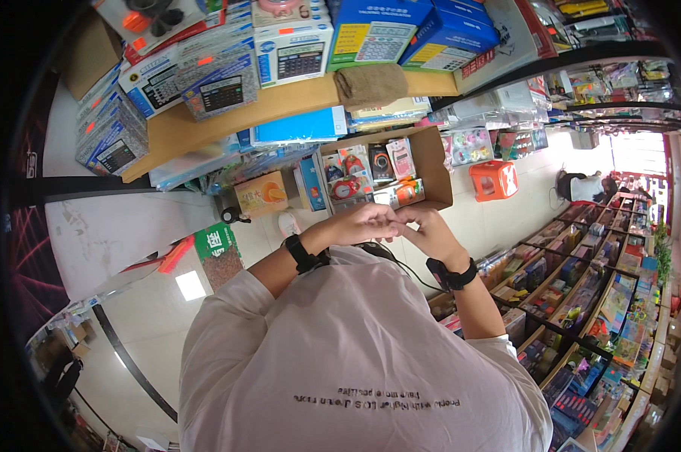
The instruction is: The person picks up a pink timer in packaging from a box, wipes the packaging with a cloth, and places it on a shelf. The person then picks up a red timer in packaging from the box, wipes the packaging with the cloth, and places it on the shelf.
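My left hand and my right hand meet at the fingertips in front of my chest. The fingers are bent and overlap, so I cannot tell whether something small is between them. Both wrists wear black bands. Just beyond the hands is an open cardboard box with several carded packs inside, among them a pink calculator pack and red round items. Above it, a folded brown cloth lies on the edge of a wooden shelf.
Calculator boxes stand along the shelf, with blue ones farther right. A red-orange plastic stool stands on the tiled floor. Stocked shelving runs along the right. A person is in the distance. An orange carton lies left.
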`<state>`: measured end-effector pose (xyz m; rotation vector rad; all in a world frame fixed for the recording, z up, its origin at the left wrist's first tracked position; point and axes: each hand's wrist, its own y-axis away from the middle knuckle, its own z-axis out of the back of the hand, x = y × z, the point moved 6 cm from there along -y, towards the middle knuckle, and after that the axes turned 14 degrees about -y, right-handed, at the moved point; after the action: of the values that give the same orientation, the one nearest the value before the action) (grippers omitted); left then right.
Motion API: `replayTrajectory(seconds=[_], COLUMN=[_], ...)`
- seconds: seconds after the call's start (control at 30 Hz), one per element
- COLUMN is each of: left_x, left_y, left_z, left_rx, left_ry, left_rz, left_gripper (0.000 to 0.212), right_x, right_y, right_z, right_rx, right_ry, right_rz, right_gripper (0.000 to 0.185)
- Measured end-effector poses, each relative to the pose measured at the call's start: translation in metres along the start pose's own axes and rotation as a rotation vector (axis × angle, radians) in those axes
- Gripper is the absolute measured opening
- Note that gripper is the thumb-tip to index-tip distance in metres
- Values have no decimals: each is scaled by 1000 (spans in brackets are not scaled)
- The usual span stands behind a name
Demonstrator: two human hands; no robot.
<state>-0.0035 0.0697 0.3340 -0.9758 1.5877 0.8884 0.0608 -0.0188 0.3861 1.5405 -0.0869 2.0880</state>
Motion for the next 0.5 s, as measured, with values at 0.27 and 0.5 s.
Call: replayTrajectory(seconds=[0.27,0.5], left_x=[75,114], left_y=[-38,-35], left_z=[-14,-68], left_rx=[-239,-162], left_ry=[-644,-1089], left_rz=[324,517], left_gripper=[29,29], right_x=[-91,-164], right_y=[32,65], right_z=[40,114], right_rx=[59,-33], right_ry=[406,283], right_rz=[12,-25], right_gripper=[19,25])
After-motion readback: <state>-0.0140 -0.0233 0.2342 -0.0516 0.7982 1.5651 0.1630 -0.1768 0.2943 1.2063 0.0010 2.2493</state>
